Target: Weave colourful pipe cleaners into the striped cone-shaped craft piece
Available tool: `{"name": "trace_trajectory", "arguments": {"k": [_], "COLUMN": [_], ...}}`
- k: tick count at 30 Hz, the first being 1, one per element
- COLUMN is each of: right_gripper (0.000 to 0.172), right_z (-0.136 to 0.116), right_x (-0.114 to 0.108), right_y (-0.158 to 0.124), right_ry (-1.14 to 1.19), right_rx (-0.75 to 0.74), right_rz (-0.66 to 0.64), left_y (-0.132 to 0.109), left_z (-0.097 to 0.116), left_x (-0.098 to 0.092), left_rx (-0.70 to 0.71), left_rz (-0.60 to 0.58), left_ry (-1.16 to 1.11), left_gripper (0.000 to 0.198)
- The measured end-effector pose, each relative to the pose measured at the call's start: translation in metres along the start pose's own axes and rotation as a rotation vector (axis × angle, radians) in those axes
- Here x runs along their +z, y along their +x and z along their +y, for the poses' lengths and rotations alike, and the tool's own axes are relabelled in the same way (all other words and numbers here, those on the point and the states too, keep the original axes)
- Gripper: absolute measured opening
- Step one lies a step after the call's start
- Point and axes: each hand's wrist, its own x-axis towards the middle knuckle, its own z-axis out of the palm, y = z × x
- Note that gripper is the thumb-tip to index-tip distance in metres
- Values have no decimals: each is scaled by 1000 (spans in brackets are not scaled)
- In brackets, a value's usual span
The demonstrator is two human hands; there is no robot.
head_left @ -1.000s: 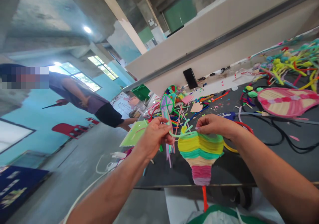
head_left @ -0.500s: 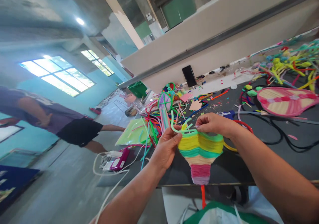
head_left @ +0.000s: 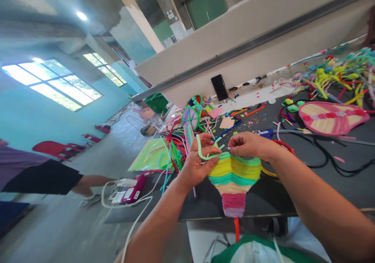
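A striped, heart-topped pipe-cleaner piece (head_left: 234, 181) in yellow, teal, peach, magenta and mauve is held up over the near table edge. An orange stem (head_left: 237, 230) hangs from its narrow bottom. My left hand (head_left: 197, 165) grips its upper left edge, thumb in front, together with a light green pipe cleaner (head_left: 200, 148) whose loose end curves upward. My right hand (head_left: 247, 144) is closed in a pinch at the middle of the top edge, beside the green ends. Its fingertips partly hide what they pinch.
Bundled pipe cleaners (head_left: 175, 153) and a green plastic packet (head_left: 148, 153) lie left. A phone (head_left: 219, 87) leans against the wall. At right are a pink-and-cream leaf-shaped piece (head_left: 331, 118), black cables (head_left: 325, 157) and a colourful heap (head_left: 331, 75). A purple power strip (head_left: 133, 191) and a person (head_left: 38, 173) are leftward.
My left fingers have lifted and shifted along the green pipe cleaner at the top edge. My right hand keeps its pinch. The person has moved further left in view, and the view has turned slightly.
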Motion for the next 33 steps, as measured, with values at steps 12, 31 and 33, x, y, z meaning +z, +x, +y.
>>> {"name": "trace_trajectory", "arguments": {"k": [12, 31, 33], "right_gripper": [25, 12, 12], "right_z": [4, 13, 13], "right_x": [16, 45, 47], "right_y": [0, 2, 2], "right_ry": [-407, -726, -774], "right_rx": [-316, -438, -414], "right_rz": [193, 75, 73], "left_y": [-6, -69, -74], "left_z": [-16, -9, -7], "left_x": [11, 44, 46], "left_rx": [-102, -705, -723], "left_rz": [64, 318, 337], "left_ry": [-202, -940, -954], "left_gripper": [10, 44, 44]}}
